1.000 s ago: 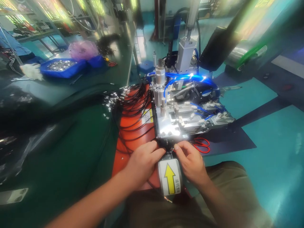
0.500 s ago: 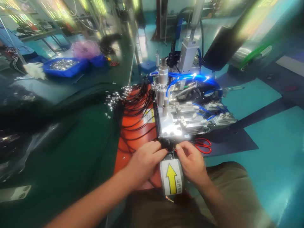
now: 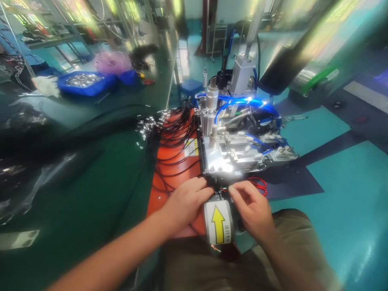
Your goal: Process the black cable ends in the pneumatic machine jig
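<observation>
My left hand (image 3: 189, 204) is closed at the front edge of the machine (image 3: 224, 155). Its thumb and fingertips press on a small dark part there, and what they hold is hidden. Just to the right, my right hand (image 3: 254, 206) pinches thumb and forefinger together at the end of a thin wire (image 3: 224, 189) with red and pale green showing. Below both hands is a rounded cover (image 3: 217, 222) with a yellow arrow label. Black cables (image 3: 178, 161) lie across the orange surface (image 3: 169, 178) beside my left hand.
Red-handled scissors (image 3: 260, 185) lie behind my right hand. Blue air tubes (image 3: 242, 99) arch over the machine. A blue tray (image 3: 103, 87) of small metal parts stands at the back left, near a person's white glove (image 3: 47, 85). A copper-tipped wire end (image 3: 216, 248) hangs below the cover.
My right hand has moved slightly right, away from my left hand, and more of the thin wire shows between them. My left hand stays at the same part of the machine.
</observation>
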`<state>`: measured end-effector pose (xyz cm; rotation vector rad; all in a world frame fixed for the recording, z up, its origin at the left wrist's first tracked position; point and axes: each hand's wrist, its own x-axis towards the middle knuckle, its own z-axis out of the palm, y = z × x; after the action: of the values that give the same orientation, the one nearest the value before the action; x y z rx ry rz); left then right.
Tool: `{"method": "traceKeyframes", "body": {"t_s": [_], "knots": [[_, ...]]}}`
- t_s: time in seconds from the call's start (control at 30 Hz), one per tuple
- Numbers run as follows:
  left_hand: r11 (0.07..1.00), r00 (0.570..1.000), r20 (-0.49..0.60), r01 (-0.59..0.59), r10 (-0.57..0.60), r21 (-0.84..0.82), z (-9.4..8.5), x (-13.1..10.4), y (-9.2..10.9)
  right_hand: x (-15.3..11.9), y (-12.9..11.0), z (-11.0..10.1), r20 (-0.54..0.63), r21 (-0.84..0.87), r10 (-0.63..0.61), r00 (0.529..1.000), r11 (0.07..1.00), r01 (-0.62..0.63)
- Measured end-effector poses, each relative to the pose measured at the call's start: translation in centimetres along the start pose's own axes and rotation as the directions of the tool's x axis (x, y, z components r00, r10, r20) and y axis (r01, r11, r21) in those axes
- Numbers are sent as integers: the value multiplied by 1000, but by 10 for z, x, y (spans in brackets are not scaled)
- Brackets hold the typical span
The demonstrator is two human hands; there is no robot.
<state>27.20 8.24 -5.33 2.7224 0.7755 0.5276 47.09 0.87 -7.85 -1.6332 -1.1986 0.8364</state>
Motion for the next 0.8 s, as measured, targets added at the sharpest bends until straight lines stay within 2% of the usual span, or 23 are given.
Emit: {"method": "traceKeyframes", "body": {"t_s": [0.1,0.3,0.8], "knots": [[1000,1000,-4,0,0,2,1,0,0,-3,-3,-3,38,-64,-147,988,987,149],[1000,1000,-19,-13,13,8,2,-1,-2,-2,-4,-1,55,-106,-277,959,954,281],[1000,1000,-7,-2,2,4,4,-1,-2,2,3,3,51,-192,-271,961,942,275]]}}
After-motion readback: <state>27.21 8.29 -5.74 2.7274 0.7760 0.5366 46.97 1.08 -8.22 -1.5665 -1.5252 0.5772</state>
